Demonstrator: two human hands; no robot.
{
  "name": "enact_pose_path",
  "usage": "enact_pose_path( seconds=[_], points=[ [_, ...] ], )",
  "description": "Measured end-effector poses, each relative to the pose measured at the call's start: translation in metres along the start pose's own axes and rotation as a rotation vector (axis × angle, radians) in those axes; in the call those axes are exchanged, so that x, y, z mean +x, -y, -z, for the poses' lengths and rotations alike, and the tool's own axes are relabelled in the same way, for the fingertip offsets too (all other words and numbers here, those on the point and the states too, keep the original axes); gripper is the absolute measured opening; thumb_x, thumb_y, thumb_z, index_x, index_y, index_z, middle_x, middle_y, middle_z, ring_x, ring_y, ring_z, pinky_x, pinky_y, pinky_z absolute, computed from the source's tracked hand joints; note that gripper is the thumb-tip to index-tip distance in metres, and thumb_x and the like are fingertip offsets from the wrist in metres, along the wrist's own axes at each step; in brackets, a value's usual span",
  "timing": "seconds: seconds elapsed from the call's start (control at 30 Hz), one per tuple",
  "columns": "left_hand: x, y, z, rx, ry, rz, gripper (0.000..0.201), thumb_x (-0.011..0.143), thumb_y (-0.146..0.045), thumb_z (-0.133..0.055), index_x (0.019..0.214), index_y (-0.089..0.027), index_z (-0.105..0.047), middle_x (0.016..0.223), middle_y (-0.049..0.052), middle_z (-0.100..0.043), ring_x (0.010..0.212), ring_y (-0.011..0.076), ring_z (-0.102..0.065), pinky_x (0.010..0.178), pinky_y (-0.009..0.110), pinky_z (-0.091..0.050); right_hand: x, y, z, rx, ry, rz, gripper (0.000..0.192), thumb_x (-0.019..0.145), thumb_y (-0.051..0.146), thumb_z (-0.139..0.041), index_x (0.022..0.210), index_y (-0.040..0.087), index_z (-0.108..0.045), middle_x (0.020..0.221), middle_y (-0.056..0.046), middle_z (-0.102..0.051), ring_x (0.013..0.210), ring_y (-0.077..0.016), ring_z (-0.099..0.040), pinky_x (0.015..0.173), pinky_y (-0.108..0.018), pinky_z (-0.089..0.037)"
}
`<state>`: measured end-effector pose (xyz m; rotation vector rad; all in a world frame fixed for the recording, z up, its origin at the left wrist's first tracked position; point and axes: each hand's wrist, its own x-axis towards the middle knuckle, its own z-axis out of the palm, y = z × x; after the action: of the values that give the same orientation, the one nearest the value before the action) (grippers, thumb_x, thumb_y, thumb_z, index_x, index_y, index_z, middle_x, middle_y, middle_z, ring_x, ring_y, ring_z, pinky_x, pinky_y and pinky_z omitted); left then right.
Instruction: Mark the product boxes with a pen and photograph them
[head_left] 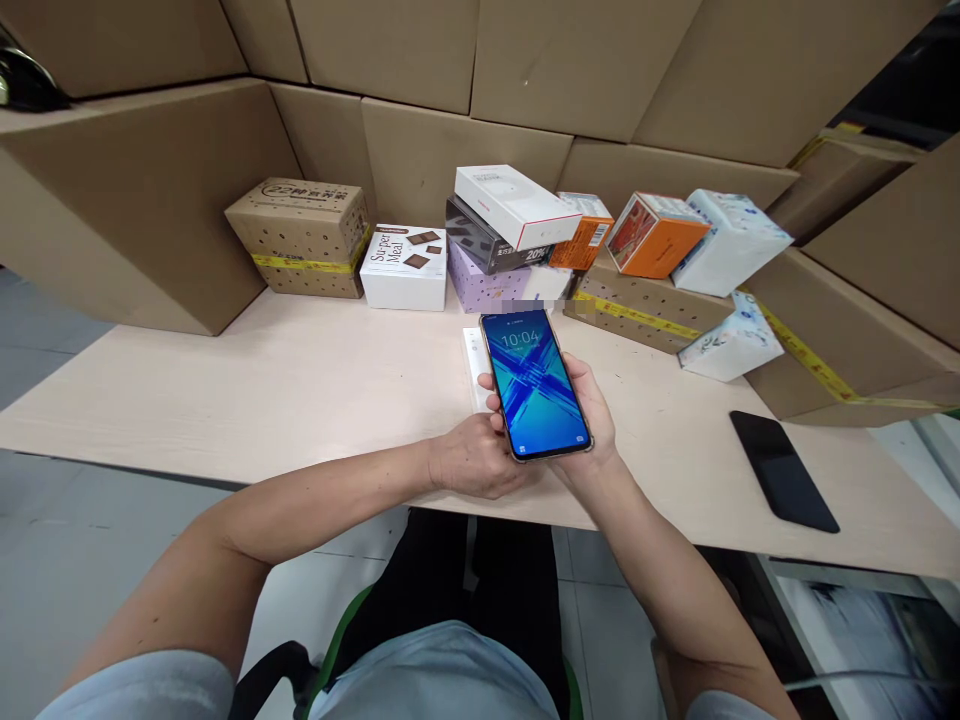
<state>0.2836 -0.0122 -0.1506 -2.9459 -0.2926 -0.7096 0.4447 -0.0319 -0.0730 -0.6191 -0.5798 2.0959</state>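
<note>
A smartphone [534,385] is lit up, its blue lock screen reading 10:04, and it leans slightly to the left. My right hand [596,420] grips it, palm along the right edge and fingertips curling round the left edge from behind. Close to the phone's lower left corner, my left hand [478,458] is curled closed by the table's front edge. Its fingertips are hidden, and I cannot see what they hold, if anything. Behind the phone lies a narrow white item [473,362], mostly covered.
Along the back of the table [300,390] stand a cardboard carton [307,240], a white Super Meal box [405,268], a stack topped by a white box [514,205], and orange [651,240] and white boxes. A dark phone [784,470] lies at right. Cardboard walls surround everything.
</note>
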Motion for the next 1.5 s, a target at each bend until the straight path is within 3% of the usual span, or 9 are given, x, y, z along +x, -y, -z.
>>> enact_pose_path(
  seconds=[0.3,0.53,0.63,0.77,0.87,1.0,1.13,1.3,1.5],
  points=[
    [0.013,-0.001,0.012,0.027,-0.266,-0.114,0.023,0.095,-0.020,-0.047,0.093,-0.016,-0.070,0.098,0.007,-0.077,0.089,0.0177,-0.070,0.083,0.031,-0.057,0.000,0.016,0.014,-0.113,-0.108,0.161,0.061,0.092,0.059,-0.034,0.122,0.012,-0.059,0.106,-0.015,-0.074,0.084,-0.0248,-0.072,0.073,-0.042,-0.061],
    [0.008,-0.008,0.016,0.172,-0.216,0.033,0.028,0.099,-0.027,-0.047,0.120,-0.019,-0.063,0.124,0.009,-0.070,0.085,0.0155,-0.069,0.067,0.029,-0.052,-0.021,0.057,0.063,-1.117,-0.936,0.394,0.061,0.089,0.059,-0.047,0.139,0.024,-0.049,0.117,-0.011,-0.068,0.095,-0.0263,-0.067,0.084,-0.041,-0.055],
    [0.010,-0.013,0.024,0.245,-0.164,0.156,0.032,0.101,-0.037,-0.046,0.120,-0.018,-0.063,0.119,0.009,-0.072,0.079,0.0175,-0.067,0.059,0.031,-0.047,-0.029,0.061,0.089,-1.654,-1.190,0.197,0.072,0.090,0.054,-0.048,0.151,0.017,-0.037,0.127,-0.020,-0.063,0.115,-0.0354,-0.060,0.097,-0.049,-0.045],
    [0.016,-0.012,0.038,0.278,0.032,0.378,0.041,0.100,-0.046,-0.043,0.115,-0.015,-0.066,0.102,0.013,-0.072,0.081,0.0250,-0.065,0.058,0.035,-0.045,-0.035,0.058,0.105,-1.862,-1.327,-0.052,0.070,0.089,0.052,-0.048,0.147,0.014,-0.039,0.129,-0.027,-0.058,0.120,-0.0426,-0.053,0.094,-0.053,-0.042],
    [0.016,-0.008,0.045,0.243,0.136,0.534,0.037,0.099,-0.041,-0.046,0.116,-0.015,-0.066,0.100,0.015,-0.070,0.089,0.0302,-0.064,0.065,0.040,-0.048,-0.036,0.058,0.107,-1.885,-1.325,-0.132,0.067,0.088,0.054,-0.048,0.142,0.014,-0.045,0.128,-0.028,-0.057,0.122,-0.0444,-0.049,0.092,-0.054,-0.043],
    [0.014,-0.004,0.048,0.280,0.201,0.715,0.058,0.091,-0.053,-0.057,0.138,-0.020,-0.055,0.146,0.023,-0.050,0.126,0.0493,-0.048,0.090,0.067,-0.044,-0.039,0.060,0.106,-1.860,-1.321,-0.209,0.067,0.089,0.058,-0.048,0.140,0.015,-0.050,0.130,-0.028,-0.056,0.124,-0.0445,-0.048,0.094,-0.055,-0.042],
    [0.016,0.002,0.053,0.206,0.368,0.882,0.074,0.084,-0.064,-0.062,0.148,-0.032,-0.045,0.164,0.019,-0.025,0.135,0.0633,-0.030,0.087,0.076,-0.041,-0.039,0.058,0.107,-1.892,-1.349,-0.003,0.066,0.092,0.061,-0.044,0.138,0.014,-0.055,0.132,-0.027,-0.056,0.124,-0.0433,-0.047,0.097,-0.055,-0.040],
    [0.019,0.011,0.086,0.120,0.438,0.952,0.070,0.085,-0.058,-0.059,0.149,-0.037,-0.043,0.162,0.016,-0.030,0.116,0.0493,-0.054,0.082,0.059,-0.050,-0.021,0.040,0.097,-1.959,-1.109,0.554,0.049,0.100,0.047,-0.037,0.120,0.012,-0.066,0.114,-0.018,-0.065,0.107,-0.0292,-0.057,0.094,-0.040,-0.042],
    [-0.006,-0.003,0.165,0.307,0.119,1.064,0.056,0.085,-0.059,-0.054,0.136,-0.037,-0.057,0.151,0.005,-0.043,0.116,0.0382,-0.056,0.096,0.053,-0.048,0.001,0.012,0.079,-2.170,-0.765,0.452,0.039,0.098,0.046,-0.046,0.115,0.018,-0.067,0.102,-0.012,-0.065,0.094,-0.0253,-0.059,0.084,-0.033,-0.043]
  ],
)
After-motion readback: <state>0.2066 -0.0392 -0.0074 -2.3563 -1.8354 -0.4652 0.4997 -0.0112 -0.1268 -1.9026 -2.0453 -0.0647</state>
